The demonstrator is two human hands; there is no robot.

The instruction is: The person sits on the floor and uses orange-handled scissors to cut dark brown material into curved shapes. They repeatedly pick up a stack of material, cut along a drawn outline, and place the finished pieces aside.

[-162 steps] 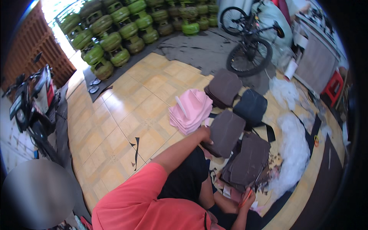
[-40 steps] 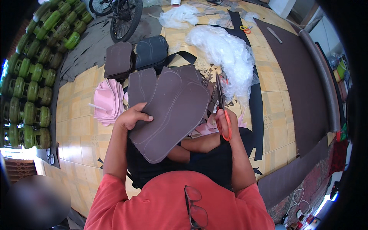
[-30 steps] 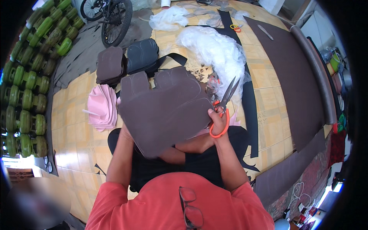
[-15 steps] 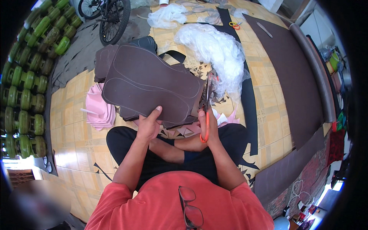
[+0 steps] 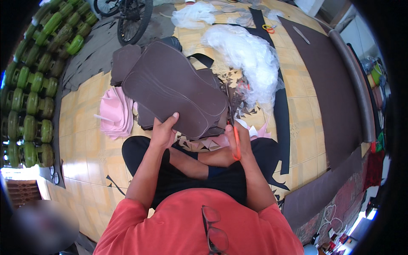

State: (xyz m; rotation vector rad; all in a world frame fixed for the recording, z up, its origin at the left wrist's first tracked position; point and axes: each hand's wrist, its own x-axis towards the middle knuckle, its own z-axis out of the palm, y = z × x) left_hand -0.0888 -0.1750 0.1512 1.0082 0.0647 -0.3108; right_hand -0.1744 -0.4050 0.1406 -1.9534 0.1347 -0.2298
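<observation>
My left hand grips the lower edge of a dark brown leather-like sheet, thumb on top. Pale curved outlines are drawn on the sheet, and its right end is rounded. My right hand holds scissors with orange handles, the blades pointing away from me beside the sheet's right end. Beneath the sheet lie more dark brown pieces, partly hidden. Pink cut pieces are stacked to the left.
Small triangular scraps lie before my crossed legs. Crumpled clear plastic and yellow-handled scissors lie farther off. A partly unrolled brown sheet covers the right side. Green gas cylinders line the left; a bicycle stands beyond.
The sheet has turned clockwise in my left hand. Its right end, which had a strip beyond the drawn line, now looks rounded. The scissors stay beside that end; the whole view has shifted slightly.
</observation>
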